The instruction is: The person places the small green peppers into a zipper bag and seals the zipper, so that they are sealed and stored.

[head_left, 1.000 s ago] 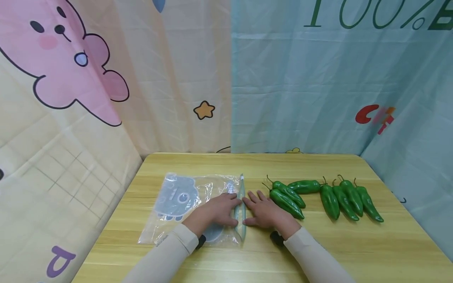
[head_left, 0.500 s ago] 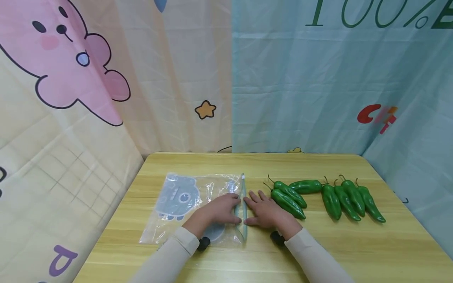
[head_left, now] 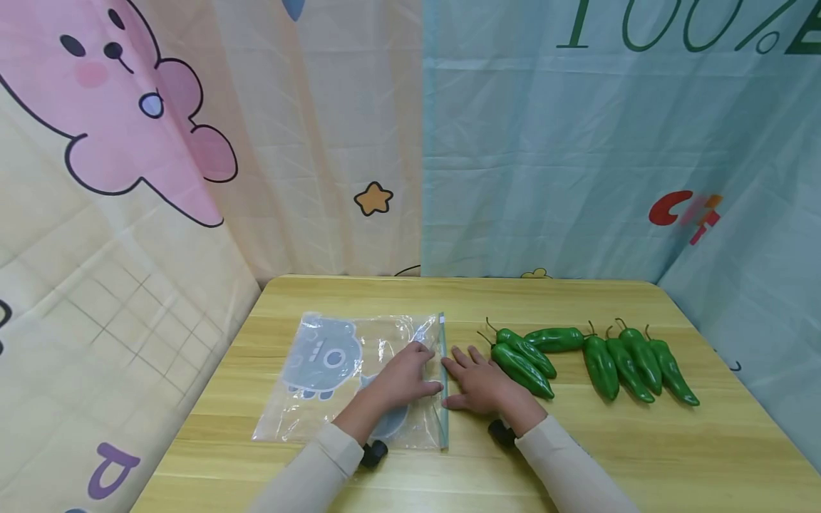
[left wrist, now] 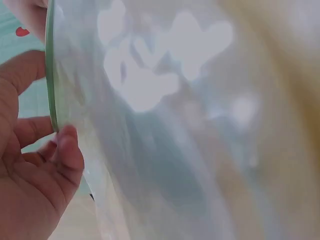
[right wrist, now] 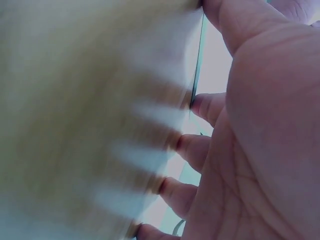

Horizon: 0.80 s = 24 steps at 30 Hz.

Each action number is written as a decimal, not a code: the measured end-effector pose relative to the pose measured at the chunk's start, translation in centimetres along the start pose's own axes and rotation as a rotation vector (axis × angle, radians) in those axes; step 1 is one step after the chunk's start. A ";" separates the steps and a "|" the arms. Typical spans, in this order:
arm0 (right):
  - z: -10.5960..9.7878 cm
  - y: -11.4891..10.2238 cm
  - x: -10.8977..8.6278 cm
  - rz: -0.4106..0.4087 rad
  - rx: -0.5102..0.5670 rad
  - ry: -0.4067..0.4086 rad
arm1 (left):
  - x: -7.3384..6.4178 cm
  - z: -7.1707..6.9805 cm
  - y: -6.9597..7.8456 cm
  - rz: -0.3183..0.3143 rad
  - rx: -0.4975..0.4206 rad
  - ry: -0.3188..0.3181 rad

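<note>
Apparently to steady zip strip [head_left: 444, 427] of clear bag [head_left: 355, 356] lying flat on table [head_left: 513, 470], right hand [head_left: 481, 385] spread straight fingers against strip, near peppers [head_left: 601, 367]; left hand [head_left: 400, 379] arched over bag, whether fingers pinched, could not tell.

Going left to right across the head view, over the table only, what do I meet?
Clear bag (its left edge comes first) → left hand, over the bag → the bag's green strip → right hand → two slanting peppers → one sideways pepper → four peppers side by side.
</note>
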State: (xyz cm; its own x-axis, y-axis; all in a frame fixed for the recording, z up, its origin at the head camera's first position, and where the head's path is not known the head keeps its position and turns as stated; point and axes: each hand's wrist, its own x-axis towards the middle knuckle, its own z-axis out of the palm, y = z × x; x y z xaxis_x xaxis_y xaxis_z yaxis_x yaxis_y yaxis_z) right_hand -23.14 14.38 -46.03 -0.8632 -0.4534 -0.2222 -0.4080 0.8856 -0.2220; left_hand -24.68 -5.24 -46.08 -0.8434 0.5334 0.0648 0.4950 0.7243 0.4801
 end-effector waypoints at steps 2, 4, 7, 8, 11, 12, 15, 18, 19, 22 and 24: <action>0.0 0.1 0.0 0.003 0.002 0.003 | 0.0 0.2 0.2 -0.007 -0.055 0.021; 0.0 0.1 -0.1 0.007 0.000 0.006 | 0.1 0.5 0.3 -0.013 -0.096 0.035; 0.0 0.2 -0.1 0.008 0.002 0.012 | 0.1 0.7 0.3 -0.035 -0.126 0.055; 0.0 0.2 -0.1 0.009 0.001 0.011 | 0.1 0.8 0.3 -0.046 -0.133 0.062; 0.0 0.1 0.0 0.005 0.009 0.009 | 0.0 0.8 0.2 -0.082 -0.138 0.081; 0.0 0.0 0.0 0.005 0.010 0.008 | 0.0 0.8 0.2 -0.090 -0.138 0.084; -0.1 -0.1 0.0 0.008 0.003 0.002 | -0.2 0.7 0.3 -0.110 -0.148 0.073; 0.0 -0.1 0.1 0.009 -0.001 0.001 | -0.4 0.5 0.4 -0.122 -0.174 0.047; 0.1 -0.1 0.1 0.011 -0.004 -0.001 | -0.4 0.4 0.4 -0.127 -0.196 0.037; 0.1 0.0 0.2 0.013 -0.004 0.000 | -0.6 0.4 0.3 -0.178 -0.306 0.010; 0.2 0.0 0.2 0.014 -0.009 0.001 | -0.7 0.4 0.3 -0.227 -0.408 -0.002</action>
State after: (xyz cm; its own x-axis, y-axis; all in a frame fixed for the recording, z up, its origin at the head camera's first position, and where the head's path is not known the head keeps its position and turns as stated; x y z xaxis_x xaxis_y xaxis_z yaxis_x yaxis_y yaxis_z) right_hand -23.22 14.28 -46.25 -0.8694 -0.4405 -0.2240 -0.3983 0.8929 -0.2101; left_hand -23.90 -5.24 -46.35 -0.9202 0.3824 -0.0833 0.1749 0.5922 0.7866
